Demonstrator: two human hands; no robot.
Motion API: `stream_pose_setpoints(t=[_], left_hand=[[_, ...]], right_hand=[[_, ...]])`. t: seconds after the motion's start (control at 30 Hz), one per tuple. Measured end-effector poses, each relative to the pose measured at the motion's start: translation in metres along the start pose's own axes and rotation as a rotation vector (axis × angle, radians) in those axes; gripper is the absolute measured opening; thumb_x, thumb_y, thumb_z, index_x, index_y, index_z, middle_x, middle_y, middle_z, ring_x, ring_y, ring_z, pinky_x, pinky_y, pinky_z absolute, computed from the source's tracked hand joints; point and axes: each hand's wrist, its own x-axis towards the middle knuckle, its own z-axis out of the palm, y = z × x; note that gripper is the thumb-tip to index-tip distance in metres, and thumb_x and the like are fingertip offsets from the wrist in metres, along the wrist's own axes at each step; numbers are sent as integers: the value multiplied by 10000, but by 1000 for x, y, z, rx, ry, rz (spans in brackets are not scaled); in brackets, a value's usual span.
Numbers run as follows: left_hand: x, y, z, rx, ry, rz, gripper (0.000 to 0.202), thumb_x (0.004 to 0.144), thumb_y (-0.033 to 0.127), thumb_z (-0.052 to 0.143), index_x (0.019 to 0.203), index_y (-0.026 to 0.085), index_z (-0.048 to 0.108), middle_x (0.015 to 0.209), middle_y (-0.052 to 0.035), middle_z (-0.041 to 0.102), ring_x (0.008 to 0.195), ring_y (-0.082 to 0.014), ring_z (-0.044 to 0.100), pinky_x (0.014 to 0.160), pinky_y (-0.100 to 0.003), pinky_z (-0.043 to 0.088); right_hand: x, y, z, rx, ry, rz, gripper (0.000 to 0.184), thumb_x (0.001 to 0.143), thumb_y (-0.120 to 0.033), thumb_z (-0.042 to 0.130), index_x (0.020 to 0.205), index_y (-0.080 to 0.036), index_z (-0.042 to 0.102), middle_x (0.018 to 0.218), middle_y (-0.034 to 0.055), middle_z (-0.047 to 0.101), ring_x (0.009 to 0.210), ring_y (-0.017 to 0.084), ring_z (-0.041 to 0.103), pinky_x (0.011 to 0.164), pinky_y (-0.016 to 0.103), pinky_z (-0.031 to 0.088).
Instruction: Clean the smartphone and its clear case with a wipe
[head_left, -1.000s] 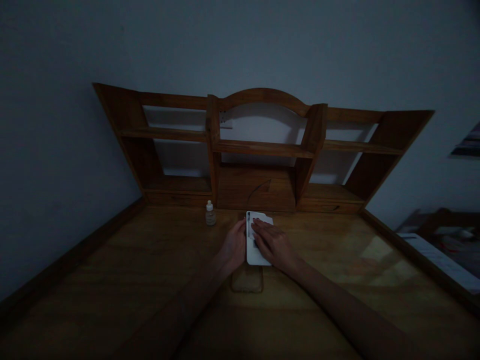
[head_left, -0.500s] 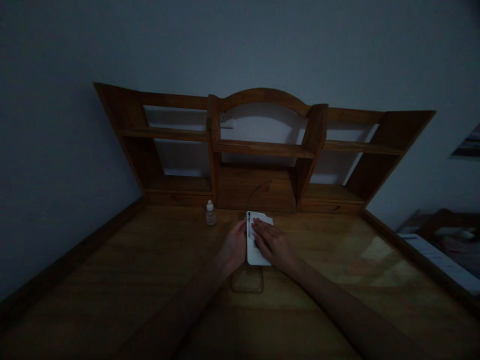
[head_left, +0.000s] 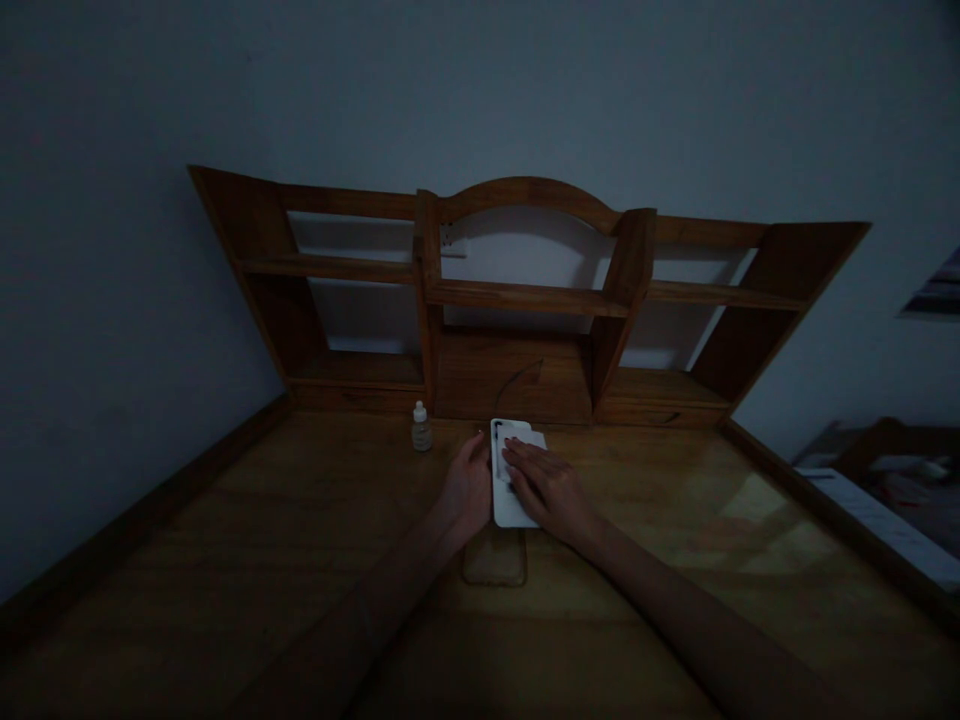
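the grip of the left hand (head_left: 469,490) is closed on the long left edge of a white phone (head_left: 508,513), its fingers curled round the side and its heel low by the table (head_left: 637,520). the right hand (head_left: 547,490) lies across the phone's face, fingers reaching toward the dark camera cutout at the upper left and pressing on what looks like a folded white cloth (head_left: 531,437). whether this grip is clenched on the cloth or only resting flat, i can't tell in this dim light.

the phone lies between the two hands, long side pointing away from the person, on or just above the table, with its lower end clear of both hands. a tan translucent phone case (head_left: 495,558) lies flat just below it, and a small dropper bottle (head_left: 421,428) stands upright to the left, near the foot of a wooden hutch (head_left: 525,297).

the step in hand looks like working over the phone's back with the cloth. by my reading, the next move calls for a steady left grip on the edge, so the phone doesn't slide while the right hand presses across it.
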Motion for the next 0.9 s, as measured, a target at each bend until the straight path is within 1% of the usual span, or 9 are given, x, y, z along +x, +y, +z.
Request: stream_pose_setpoints(t=[0.1,0.23,0.33,0.43,0.53,0.67,0.77,0.9], left_hand=[[0,1,0,-5,6,12,482,980,362,334,1316,103,563,1063,-149,705,939,-258,685,935,-404,492],[0,-1,0,44,31,38,456,973,353,370,1308,118,569,1061,-144,706,936,-258,684,924,-401,498],[-1,-3,1,68,55,46,440,976,350,379,1306,134,574,1053,-135,708,942,-254,682,925,-394,497],[-1,-3,2,73,69,57,441,984,338,364,1305,118,571,1046,-137,707,954,-251,679,924,-383,498],[-2,-3,4,71,65,56,447,990,331,347,1314,108,559,1051,-139,704,961,-247,677,919,-378,499],[-2,-2,2,60,26,45,446,988,332,351,1312,114,567,1055,-133,704,953,-245,679,917,-375,500],[-1,-2,-3,69,0,33,441,984,342,372,1304,126,584,1053,-127,706,941,-243,682,918,-372,500],[0,-2,-4,84,11,26,437,977,338,396,1303,118,587,1045,-136,708,941,-249,684,908,-377,508]], right_hand=[[0,-3,-2,8,1,6,402,996,-217,463,1386,-206,562,1422,105,567,1311,226,545,1130,441,430],[0,-5,-3,16,14,16,409,997,-222,460,1395,-231,557,1426,90,565,1312,237,544,1121,471,437],[0,-3,-1,8,15,17,418,996,-227,462,1405,-230,547,1429,93,561,1316,243,539,1118,481,438],[0,-1,0,-3,6,13,434,990,-224,466,1420,-214,530,1449,104,539,1337,246,517,1129,480,426],[1,-1,-1,-10,-16,8,453,994,-227,457,1444,-201,497,1477,107,507,1370,238,478,1147,477,403],[1,-2,-3,-28,-16,8,456,999,-226,446,1452,-189,486,1498,108,482,1390,227,451,1168,469,375],[1,-3,-4,-30,-1,17,455,1002,-232,447,1454,-207,485,1495,99,485,1387,234,455,1162,483,383],[2,-3,-4,-33,-13,22,453,1004,-232,445,1455,-209,483,1490,101,492,1383,239,460,1155,492,392]])
